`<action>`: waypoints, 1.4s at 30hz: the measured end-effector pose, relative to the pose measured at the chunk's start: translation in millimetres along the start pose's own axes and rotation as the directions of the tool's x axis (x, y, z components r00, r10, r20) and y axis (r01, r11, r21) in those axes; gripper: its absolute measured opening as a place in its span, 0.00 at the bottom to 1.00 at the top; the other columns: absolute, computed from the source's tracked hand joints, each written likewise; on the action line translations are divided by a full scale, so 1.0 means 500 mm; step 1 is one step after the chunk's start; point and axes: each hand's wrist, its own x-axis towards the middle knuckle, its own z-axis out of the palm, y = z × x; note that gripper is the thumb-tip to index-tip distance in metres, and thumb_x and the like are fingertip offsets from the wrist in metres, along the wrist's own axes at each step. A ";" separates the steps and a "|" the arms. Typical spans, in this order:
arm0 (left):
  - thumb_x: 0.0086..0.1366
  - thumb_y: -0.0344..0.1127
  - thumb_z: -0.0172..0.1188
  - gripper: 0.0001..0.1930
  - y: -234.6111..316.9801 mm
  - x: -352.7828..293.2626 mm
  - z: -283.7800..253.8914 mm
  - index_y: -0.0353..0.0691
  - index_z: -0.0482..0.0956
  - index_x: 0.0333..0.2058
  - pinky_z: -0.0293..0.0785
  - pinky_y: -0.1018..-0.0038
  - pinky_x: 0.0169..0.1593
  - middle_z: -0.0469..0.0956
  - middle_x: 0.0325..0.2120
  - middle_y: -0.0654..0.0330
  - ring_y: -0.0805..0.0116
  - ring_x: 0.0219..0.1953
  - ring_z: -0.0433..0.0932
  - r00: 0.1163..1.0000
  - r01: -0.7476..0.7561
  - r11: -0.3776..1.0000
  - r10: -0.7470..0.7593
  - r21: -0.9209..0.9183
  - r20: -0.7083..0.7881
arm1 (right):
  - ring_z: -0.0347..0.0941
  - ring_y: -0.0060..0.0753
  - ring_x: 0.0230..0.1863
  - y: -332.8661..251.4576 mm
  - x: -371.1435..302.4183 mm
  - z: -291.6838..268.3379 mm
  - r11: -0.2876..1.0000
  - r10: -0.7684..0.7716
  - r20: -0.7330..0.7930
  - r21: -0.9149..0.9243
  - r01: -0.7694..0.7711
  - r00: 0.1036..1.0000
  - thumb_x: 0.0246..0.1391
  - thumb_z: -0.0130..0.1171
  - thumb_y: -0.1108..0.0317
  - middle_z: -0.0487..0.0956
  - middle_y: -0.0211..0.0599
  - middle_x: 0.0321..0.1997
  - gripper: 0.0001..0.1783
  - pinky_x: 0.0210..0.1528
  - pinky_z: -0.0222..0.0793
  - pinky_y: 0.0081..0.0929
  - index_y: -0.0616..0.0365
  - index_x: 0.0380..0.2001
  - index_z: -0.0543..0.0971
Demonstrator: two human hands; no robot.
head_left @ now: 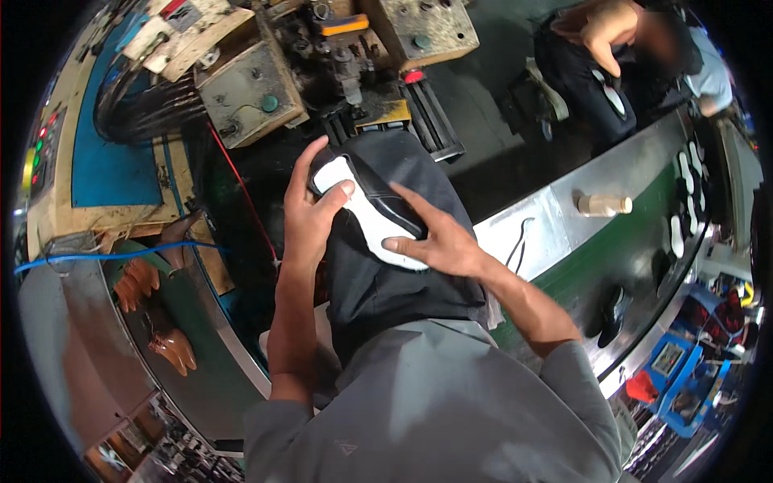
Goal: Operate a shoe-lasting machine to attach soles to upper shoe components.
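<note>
A black shoe lies over my lap, its white underside turned up toward me. Around the narrower far end, my left hand grips it, with the thumb pressed on the white surface and the fingers along the edge. My right hand holds the wider near end, thumb on the white underside and fingers over the black side. Black leather shows along the right side of the shoe. The side facing my lap is hidden.
A worn machine stands ahead. On the right, a green conveyor belt carries white-bottomed shoes and a black shoe; a bottle and thin tool lie by its metal edge. Brown foot-shaped pieces lie left. A co-worker sits far right.
</note>
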 end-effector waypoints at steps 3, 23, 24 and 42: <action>0.65 0.26 0.69 0.33 -0.065 0.005 -0.053 0.37 0.74 0.70 0.76 0.70 0.60 0.80 0.51 0.58 0.68 0.51 0.81 0.975 0.182 0.981 -0.189 -0.069 -0.117 | 0.73 0.58 0.71 0.029 0.004 0.048 0.951 -0.183 -0.019 -0.257 0.172 0.983 0.62 0.75 0.49 0.72 0.70 0.72 0.56 0.71 0.70 0.43 0.66 0.81 0.57; 0.57 0.18 0.64 0.42 -0.020 -0.050 -0.031 0.35 0.67 0.73 0.62 0.52 0.77 0.64 0.75 0.34 0.40 0.77 0.64 0.893 -0.342 0.934 0.358 -0.106 0.273 | 0.62 0.69 0.78 0.109 0.046 0.038 0.873 -0.424 -0.240 -0.367 0.323 0.873 0.53 0.78 0.71 0.64 0.69 0.77 0.63 0.79 0.61 0.51 0.60 0.83 0.48; 0.53 0.17 0.65 0.51 0.014 -0.074 -0.007 0.37 0.60 0.78 0.59 0.52 0.79 0.59 0.77 0.34 0.40 0.80 0.59 0.927 -0.132 0.942 0.227 -0.307 0.300 | 0.61 0.72 0.78 0.134 0.052 0.025 0.830 -0.484 -0.259 -0.437 0.346 0.836 0.51 0.78 0.74 0.63 0.69 0.77 0.63 0.79 0.60 0.52 0.59 0.83 0.48; 0.49 0.18 0.72 0.58 -0.037 -0.093 0.099 0.32 0.53 0.79 0.56 0.50 0.80 0.54 0.79 0.37 0.42 0.81 0.55 0.800 -0.358 0.932 0.275 0.057 0.533 | 0.71 0.68 0.70 0.269 0.058 0.006 0.675 -0.734 -0.390 -0.511 0.532 0.556 0.50 0.79 0.77 0.72 0.62 0.70 0.65 0.75 0.65 0.59 0.53 0.83 0.48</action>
